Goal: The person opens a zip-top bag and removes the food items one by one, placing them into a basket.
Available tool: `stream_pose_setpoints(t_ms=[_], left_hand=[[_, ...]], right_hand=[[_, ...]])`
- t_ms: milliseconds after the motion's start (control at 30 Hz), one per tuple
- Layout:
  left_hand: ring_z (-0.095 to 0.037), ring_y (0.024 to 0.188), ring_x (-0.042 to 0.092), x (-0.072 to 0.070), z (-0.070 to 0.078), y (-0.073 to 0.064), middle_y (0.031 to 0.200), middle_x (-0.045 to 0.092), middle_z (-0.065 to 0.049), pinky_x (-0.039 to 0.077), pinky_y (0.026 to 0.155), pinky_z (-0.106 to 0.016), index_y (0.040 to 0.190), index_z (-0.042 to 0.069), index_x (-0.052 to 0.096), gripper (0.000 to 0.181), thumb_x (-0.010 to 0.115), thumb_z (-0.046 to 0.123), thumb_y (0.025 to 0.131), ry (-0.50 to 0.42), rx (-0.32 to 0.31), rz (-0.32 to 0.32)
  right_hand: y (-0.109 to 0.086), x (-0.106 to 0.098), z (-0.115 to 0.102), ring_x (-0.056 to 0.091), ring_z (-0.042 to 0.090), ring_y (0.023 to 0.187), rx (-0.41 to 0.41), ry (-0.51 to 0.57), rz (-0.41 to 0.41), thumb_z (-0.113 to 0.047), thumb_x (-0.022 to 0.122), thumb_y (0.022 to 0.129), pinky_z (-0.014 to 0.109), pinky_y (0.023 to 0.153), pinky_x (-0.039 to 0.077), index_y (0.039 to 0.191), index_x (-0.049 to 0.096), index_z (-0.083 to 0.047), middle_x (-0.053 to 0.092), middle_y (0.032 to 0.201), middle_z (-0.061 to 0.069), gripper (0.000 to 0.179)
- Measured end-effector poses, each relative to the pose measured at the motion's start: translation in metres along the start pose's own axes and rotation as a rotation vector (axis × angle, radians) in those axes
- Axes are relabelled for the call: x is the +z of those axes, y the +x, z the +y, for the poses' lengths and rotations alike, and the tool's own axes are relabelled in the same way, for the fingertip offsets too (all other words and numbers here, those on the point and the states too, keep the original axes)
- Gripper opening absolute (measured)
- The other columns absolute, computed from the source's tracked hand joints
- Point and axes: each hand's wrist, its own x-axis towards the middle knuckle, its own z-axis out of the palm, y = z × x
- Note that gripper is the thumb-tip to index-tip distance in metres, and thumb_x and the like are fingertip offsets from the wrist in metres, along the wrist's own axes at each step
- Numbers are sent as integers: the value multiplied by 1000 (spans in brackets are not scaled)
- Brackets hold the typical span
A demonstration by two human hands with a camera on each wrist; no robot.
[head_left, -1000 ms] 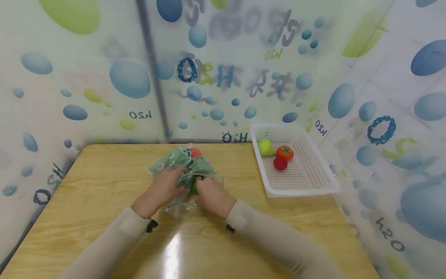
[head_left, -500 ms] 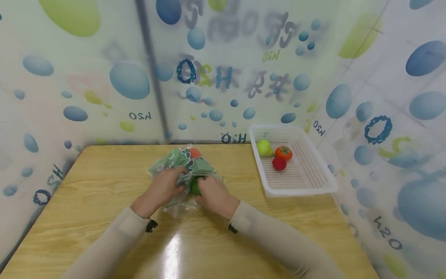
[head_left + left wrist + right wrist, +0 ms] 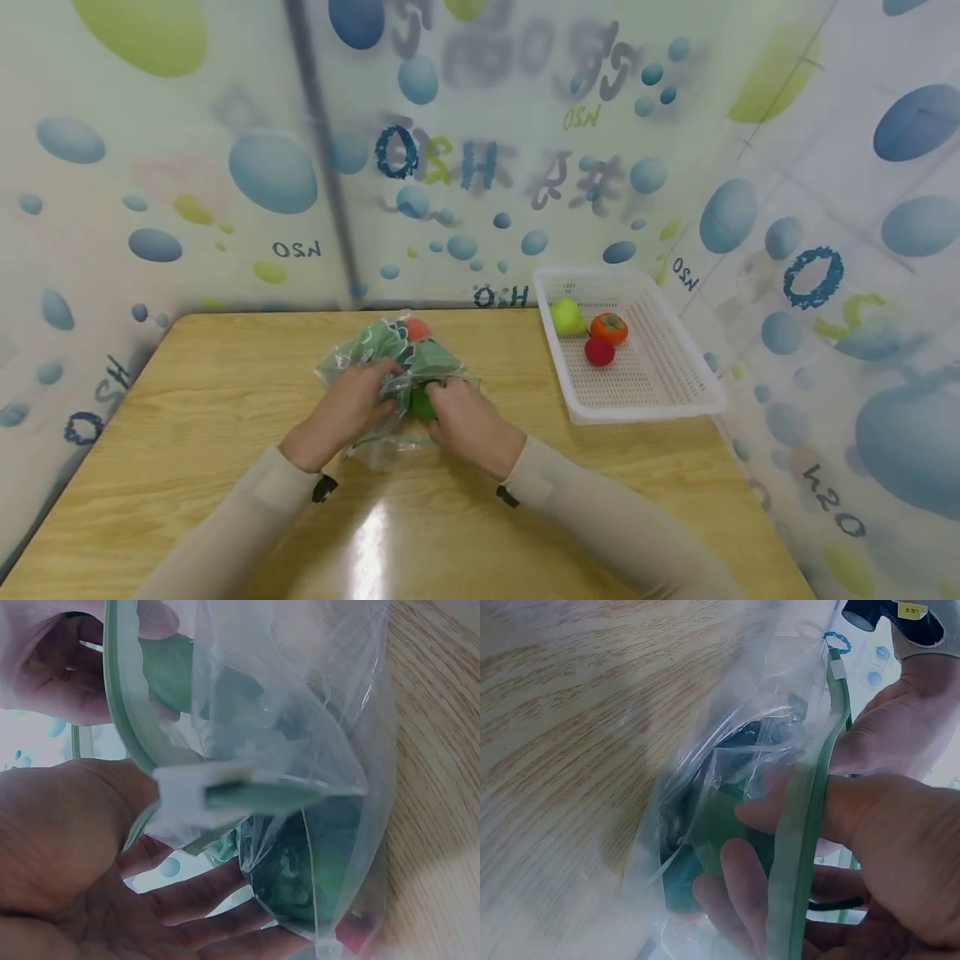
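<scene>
A clear zip bag [image 3: 375,350] with a green zip edge and green print lies on the table. An orange-red item [image 3: 417,330] shows at its far end. My left hand [image 3: 348,408] holds the bag's left side, its fingers [image 3: 217,919] against the plastic. At the bag's mouth, my right hand [image 3: 472,423] reaches in and grips a round, smooth green vegetable [image 3: 422,404]; its exact kind is unclear. Through the plastic in the left wrist view, a dark glossy green item [image 3: 300,870] shows near the table. Fingers of my right hand [image 3: 742,881] sit behind the zip edge.
A white perforated plastic basket [image 3: 660,367] stands at the table's right. In it lie a yellow-green fruit [image 3: 567,317], an orange persimmon [image 3: 609,329] and a round red item [image 3: 599,351]. The wooden table [image 3: 217,400] meets a patterned wall [image 3: 450,225] behind.
My right hand has shifted slightly right and towards me at the bag's mouth, and more of the green vegetable shows. The left hand keeps nearly the same place. The basket's contents are unchanged.
</scene>
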Motion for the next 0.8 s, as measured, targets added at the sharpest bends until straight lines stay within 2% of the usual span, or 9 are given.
stream_pose_setpoints(t_ms=[267,533,800], left_hand=[[-42,105,83,2,0,0,116,85,-22,69,92,-57,129,0,77,40,93,0,93,5,-8,-6],[-40,103,83,3,-1,0,114,85,-21,69,89,-55,126,0,77,36,93,-1,94,8,5,-5],[-40,101,83,2,-2,1,112,85,-22,69,88,-55,124,-2,77,35,92,-3,93,13,14,-2]], right_hand=[[-4,-6,3,71,15,96,-1,42,4,-13,87,102,26,80,63,136,81,-3,81,120,12,36],[-11,-13,7,77,18,100,-61,33,93,-15,89,101,29,82,66,137,80,-4,82,123,14,38],[-13,-19,13,81,20,104,-75,132,159,-12,88,102,31,86,70,135,78,-4,82,127,16,36]])
